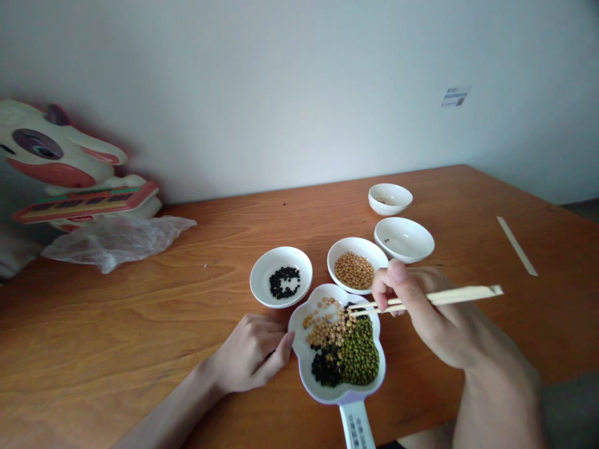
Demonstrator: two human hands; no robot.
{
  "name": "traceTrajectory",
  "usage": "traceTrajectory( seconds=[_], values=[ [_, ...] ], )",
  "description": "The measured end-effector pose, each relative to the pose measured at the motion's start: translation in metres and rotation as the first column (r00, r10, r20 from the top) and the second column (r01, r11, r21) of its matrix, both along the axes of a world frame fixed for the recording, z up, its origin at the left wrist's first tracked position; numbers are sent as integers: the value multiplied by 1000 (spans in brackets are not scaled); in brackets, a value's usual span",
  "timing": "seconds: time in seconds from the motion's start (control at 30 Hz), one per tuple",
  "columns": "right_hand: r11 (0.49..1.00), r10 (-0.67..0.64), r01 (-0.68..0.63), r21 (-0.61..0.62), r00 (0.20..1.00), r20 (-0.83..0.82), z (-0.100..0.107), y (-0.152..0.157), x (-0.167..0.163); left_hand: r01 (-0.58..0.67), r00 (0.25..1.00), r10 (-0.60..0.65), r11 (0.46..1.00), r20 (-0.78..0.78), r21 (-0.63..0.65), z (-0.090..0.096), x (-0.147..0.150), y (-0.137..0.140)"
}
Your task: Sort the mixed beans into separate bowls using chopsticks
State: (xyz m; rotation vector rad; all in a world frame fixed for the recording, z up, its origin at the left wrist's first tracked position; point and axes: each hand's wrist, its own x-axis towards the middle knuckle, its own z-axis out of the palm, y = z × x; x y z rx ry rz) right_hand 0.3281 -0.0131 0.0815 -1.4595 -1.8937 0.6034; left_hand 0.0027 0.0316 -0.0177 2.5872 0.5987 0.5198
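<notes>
My right hand (435, 312) is closed around a pair of wooden chopsticks (461, 294), whose tips reach among beans at the upper right of a flower-shaped dish (298, 321). In that dish lie yellow soybeans (329, 327), green mung beans (359, 352) and black beans (326, 366), partly mixed where they meet. My left hand (255, 352) rests on the table with curled fingers, thumb and forefinger pinching the dish's left rim. Whether the chopstick tips hold a bean is too small to tell.
Beyond the dish stand a white bowl (259, 280) of black beans and another white bowl (333, 255) of soybeans. Two more white bowls, one nearer (412, 240) and one farther (397, 198), hold little. A wooden strip (517, 246) lies right. A cow toy (79, 168) and plastic bag (121, 240) sit left.
</notes>
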Motion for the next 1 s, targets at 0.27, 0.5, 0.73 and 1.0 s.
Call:
traceTrajectory(
  seconds=[0.27, 0.5, 0.73, 1.0],
  values=[
    [1000, 1, -1, 3, 1000, -18, 2, 1, -3, 7, 1000, -7, 1000, -2, -3, 2, 1, 0],
    [999, 5, -2, 39, 997, -73, 0, -1, -1, 11, 1000, -11, 1000, 11, 27, 1, 1, 0],
    [1000, 6, -7, -14, 997, -76, 5, -2, 1, 14, 999, -16, 998, 28, 66, -1, 1, 0],
    [999, 5, -8, -51, 999, -50, 3, 1, -3, 10, 1000, -11, 999, 17, 40, 0, 0, 0]
  ],
)
